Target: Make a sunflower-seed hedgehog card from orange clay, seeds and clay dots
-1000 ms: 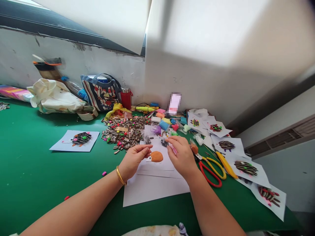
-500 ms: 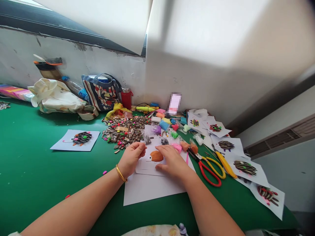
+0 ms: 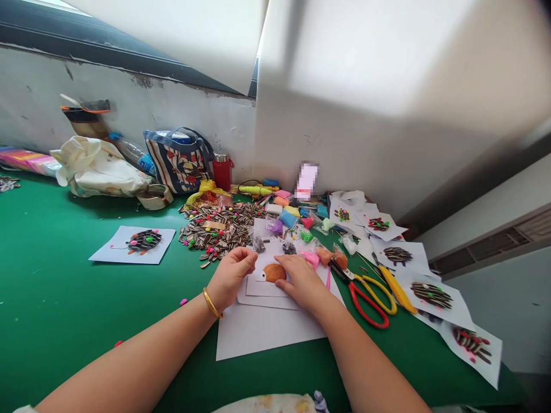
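My left hand is closed in a pinch at the left edge of a small white card; whatever is between its fingertips is too small to make out. On the card lies a brown clay hedgehog body with a white snout and a dark eye. My right hand rests over the card's right side, fingers stretched out, its thumb at the clay body's right edge. Under the card are more white sheets. Small bags of grey clay and pink clay lie just beyond my hands.
A pile of striped sunflower seeds with coloured pompoms lies behind my left hand. To the right are scissors, a yellow cutter and several finished hedgehog cards. Another hedgehog card lies left. Bags stand along the wall.
My right thumb has moved up from the card below the clay body to its edge. The left hand stays pinched in nearly the same place.
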{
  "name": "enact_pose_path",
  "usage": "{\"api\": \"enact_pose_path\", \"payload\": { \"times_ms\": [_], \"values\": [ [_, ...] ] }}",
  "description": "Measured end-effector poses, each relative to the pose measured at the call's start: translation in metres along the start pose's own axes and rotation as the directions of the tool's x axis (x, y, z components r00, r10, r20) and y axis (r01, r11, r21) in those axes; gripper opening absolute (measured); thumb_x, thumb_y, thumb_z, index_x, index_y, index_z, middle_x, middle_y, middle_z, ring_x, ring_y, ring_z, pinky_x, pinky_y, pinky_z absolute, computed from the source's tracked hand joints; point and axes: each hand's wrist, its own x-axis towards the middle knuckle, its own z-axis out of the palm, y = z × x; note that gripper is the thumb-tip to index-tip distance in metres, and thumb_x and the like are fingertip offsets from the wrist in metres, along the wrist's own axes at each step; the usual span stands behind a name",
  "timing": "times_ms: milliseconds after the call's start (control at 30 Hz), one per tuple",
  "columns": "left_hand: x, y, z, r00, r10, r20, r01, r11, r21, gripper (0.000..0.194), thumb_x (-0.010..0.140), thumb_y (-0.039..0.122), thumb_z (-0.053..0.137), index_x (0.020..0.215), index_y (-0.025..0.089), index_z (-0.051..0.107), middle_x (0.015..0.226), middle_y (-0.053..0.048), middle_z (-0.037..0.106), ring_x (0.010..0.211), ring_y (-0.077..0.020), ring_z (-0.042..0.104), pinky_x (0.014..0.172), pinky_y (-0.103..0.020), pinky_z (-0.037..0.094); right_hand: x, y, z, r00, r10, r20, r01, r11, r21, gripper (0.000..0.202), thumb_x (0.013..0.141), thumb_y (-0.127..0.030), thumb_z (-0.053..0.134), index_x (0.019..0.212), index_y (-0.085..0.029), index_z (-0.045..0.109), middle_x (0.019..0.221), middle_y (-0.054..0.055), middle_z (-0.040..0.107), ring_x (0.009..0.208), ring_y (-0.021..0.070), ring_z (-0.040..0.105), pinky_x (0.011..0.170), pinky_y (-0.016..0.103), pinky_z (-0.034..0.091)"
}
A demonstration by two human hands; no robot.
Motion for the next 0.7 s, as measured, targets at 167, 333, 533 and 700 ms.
{"api": "enact_pose_path", "payload": {
  "times_ms": [167,333,533,700],
  "values": [
    [0.001,-0.002,0.000,0.999,-0.024,-0.028,0.025,0.999,0.026,0.034,0.066,0.044,0.079,0.075,0.015,0.063,0.070,0.000,0.060,0.066,-0.0107,0.055,0.066,-0.024,0.045,-0.001,-0.010,-0.002,0.997,-0.073,-0.009,0.073,0.997,-0.015,0.040,0.085,-0.028,0.062,0.125,-0.028,0.058,0.134,0.006,0.053,0.125,0.0245,0.043,0.105,0.045,0.034],
    [0.003,-0.006,0.000,0.998,-0.041,-0.051,0.039,0.999,-0.022,0.035,0.062,0.042,0.081,0.075,0.016,0.062,0.072,0.001,0.059,0.071,-0.0117,0.058,0.074,-0.027,0.049,0.000,-0.020,-0.001,0.993,-0.117,0.009,0.117,0.992,-0.044,0.029,0.087,-0.027,0.059,0.115,-0.030,0.064,0.132,0.005,0.053,0.125,0.0241,0.041,0.103,0.045,0.035],
    [0.004,-0.007,0.000,0.998,-0.050,-0.048,0.049,0.998,-0.033,0.035,0.063,0.042,0.081,0.075,0.015,0.063,0.072,0.002,0.059,0.071,-0.0105,0.058,0.078,-0.027,0.050,0.002,-0.019,0.003,0.993,-0.116,0.027,0.117,0.992,-0.055,0.029,0.089,-0.028,0.058,0.116,-0.031,0.064,0.133,0.006,0.052,0.127,0.0253,0.039,0.103,0.046,0.035],
    [0.003,-0.006,0.001,0.998,-0.050,-0.046,0.049,0.998,-0.032,0.034,0.063,0.041,0.081,0.075,0.015,0.063,0.071,0.002,0.059,0.071,-0.0107,0.058,0.077,-0.027,0.050,0.002,-0.018,0.003,0.995,-0.098,0.004,0.098,0.995,-0.036,0.034,0.087,-0.027,0.058,0.121,-0.031,0.062,0.135,0.006,0.051,0.128,0.0246,0.038,0.104,0.046,0.034]
  ]
}}
